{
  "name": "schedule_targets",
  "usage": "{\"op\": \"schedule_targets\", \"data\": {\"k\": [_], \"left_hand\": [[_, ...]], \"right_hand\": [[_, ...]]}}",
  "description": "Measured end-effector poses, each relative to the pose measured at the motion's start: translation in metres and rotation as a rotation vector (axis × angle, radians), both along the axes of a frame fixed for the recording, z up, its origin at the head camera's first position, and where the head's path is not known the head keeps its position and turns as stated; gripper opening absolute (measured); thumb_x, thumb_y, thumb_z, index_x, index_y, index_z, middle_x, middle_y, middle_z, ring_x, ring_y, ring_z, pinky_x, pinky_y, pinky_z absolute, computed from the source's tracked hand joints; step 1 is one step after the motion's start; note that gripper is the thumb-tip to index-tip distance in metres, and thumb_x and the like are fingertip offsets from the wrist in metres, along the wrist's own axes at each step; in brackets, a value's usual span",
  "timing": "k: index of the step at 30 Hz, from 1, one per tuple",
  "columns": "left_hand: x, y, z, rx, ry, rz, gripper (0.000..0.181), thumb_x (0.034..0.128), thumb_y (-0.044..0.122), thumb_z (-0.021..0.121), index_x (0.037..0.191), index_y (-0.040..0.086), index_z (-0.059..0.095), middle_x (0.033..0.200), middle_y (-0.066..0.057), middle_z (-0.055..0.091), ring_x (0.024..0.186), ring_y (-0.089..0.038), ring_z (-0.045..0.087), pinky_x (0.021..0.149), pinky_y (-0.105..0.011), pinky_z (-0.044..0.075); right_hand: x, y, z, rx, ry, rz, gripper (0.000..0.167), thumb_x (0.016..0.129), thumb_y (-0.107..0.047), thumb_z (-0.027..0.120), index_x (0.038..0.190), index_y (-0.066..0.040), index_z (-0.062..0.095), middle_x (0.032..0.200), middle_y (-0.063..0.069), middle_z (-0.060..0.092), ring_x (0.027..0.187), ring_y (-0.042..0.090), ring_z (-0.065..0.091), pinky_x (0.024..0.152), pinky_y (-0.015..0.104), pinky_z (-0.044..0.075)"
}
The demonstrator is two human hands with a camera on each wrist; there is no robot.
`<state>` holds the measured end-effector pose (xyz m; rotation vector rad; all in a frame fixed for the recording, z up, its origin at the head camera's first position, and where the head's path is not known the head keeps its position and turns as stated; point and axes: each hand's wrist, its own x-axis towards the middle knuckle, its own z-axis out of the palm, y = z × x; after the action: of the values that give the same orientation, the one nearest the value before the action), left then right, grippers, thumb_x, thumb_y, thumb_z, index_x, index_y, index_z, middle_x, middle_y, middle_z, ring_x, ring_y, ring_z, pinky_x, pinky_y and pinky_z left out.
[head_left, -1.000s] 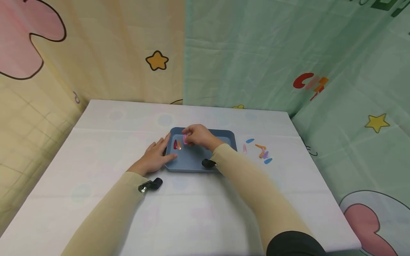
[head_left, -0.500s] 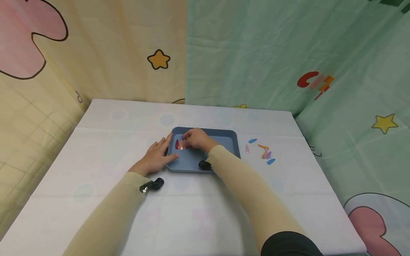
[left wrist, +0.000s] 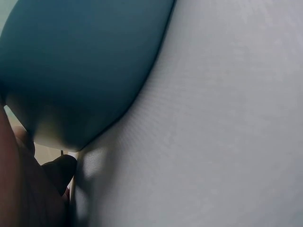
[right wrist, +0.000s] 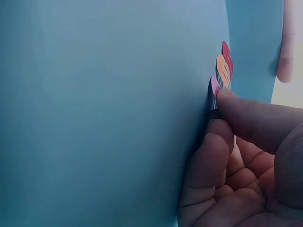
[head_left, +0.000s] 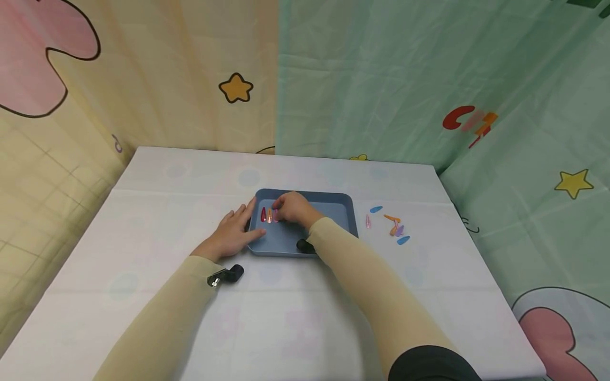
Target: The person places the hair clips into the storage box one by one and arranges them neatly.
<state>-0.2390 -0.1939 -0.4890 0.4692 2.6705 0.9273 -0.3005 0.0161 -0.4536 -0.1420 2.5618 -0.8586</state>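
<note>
Left fingers (head_left: 247,212): spread apart and nearly straight, gripping nothing, tips at the left rim of the blue tray (head_left: 278,242).
Left hand (head_left: 227,233): rests beside the tray, back upward, thumb (head_left: 256,234) reaching over the rim; the left wrist view shows it only dark and blurred.
Red clip (head_left: 263,214): lies in the left part of the tray, first in a short row.
Orange clip (head_left: 269,215): just right of the red one, roughly parallel to it.
Pink clip (right wrist: 214,86): third in the row, just right of the orange one, partly hidden; cannot tell whether it touches the tray floor.
Right fingers (right wrist: 255,118): thumb and a fingertip together, clamped on the pink clip, other fingers curled in.
Right hand (head_left: 294,207): over the tray, reaching in from the right.
Right sleeve (head_left: 376,280): beige, crossing the tray's near right corner.
Pale pink clip (head_left: 368,221): on the white table (head_left: 286,312), near the tray's right side.
Far blue clip (head_left: 376,209): just beyond the pale pink one.
Clip cluster (head_left: 396,228): orange and purple pieces bunched together, farther right.
Near blue clip (head_left: 403,240): just below the cluster, slanted.
Green cloth (head_left: 519,211): hangs beyond the table's right edge.
</note>
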Motion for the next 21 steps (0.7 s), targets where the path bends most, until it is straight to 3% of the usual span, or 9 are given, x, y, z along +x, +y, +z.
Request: {"op": "schedule_targets", "data": {"k": [6,10,14,17,21], "left_hand": [[0.0007,0.0005,0.0012,0.003,0.006,-0.006,0.097,0.1029,0.056,0.058,0.171,0.025,-0.003,0.177,-0.016,0.016,0.165,-0.039,0.007,0.134,-0.058,-0.002],[0.0001,0.0005,0.0004,0.009,0.01,-0.011,0.097,0.1028,0.056,0.058,0.171,0.024,-0.002,0.177,-0.017,0.017,0.165,-0.04,0.007,0.133,-0.058,-0.002],[0.0,0.0002,0.0012,0.012,0.012,-0.015,0.096,0.103,0.056,0.058,0.171,0.023,-0.001,0.176,-0.017,0.017,0.165,-0.041,0.007,0.133,-0.058,-0.002],[-0.0001,0.0001,0.0019,0.009,0.011,-0.013,0.096,0.1032,0.056,0.058,0.171,0.024,-0.001,0.177,-0.016,0.017,0.165,-0.04,0.007,0.134,-0.058,-0.002],[0.0,0.0002,0.0016,0.015,0.009,-0.009,0.096,0.1029,0.055,0.058,0.171,0.024,-0.001,0.177,-0.016,0.017,0.165,-0.04,0.007,0.134,-0.058,-0.001]], "right_hand": [[-0.0002,0.0011,-0.0032,0.011,0.031,0.009,0.035,0.094,-0.013,0.078,0.128,-0.013,0.076,0.126,0.006,0.074,0.085,0.016,0.066,0.073,0.026,0.055],[-0.0003,0.001,-0.0039,0.042,0.063,0.037,0.034,0.094,-0.014,0.078,0.127,-0.013,0.076,0.133,0.006,0.073,0.104,0.021,0.068,0.093,0.034,0.059],[-0.0006,0.0015,-0.0039,0.074,0.095,0.068,0.034,0.094,-0.015,0.078,0.128,-0.013,0.076,0.139,0.005,0.071,0.121,0.023,0.064,0.109,0.038,0.053],[-0.001,0.0028,-0.0044,0.058,0.095,0.063,0.035,0.094,-0.015,0.077,0.129,-0.013,0.076,0.138,0.005,0.071,0.116,0.022,0.064,0.103,0.036,0.055],[-0.0014,0.0061,-0.0057,0.003,0.072,0.043,0.037,0.094,-0.015,0.078,0.131,-0.012,0.075,0.133,0.006,0.073,0.092,0.017,0.065,0.08,0.028,0.058]]}}
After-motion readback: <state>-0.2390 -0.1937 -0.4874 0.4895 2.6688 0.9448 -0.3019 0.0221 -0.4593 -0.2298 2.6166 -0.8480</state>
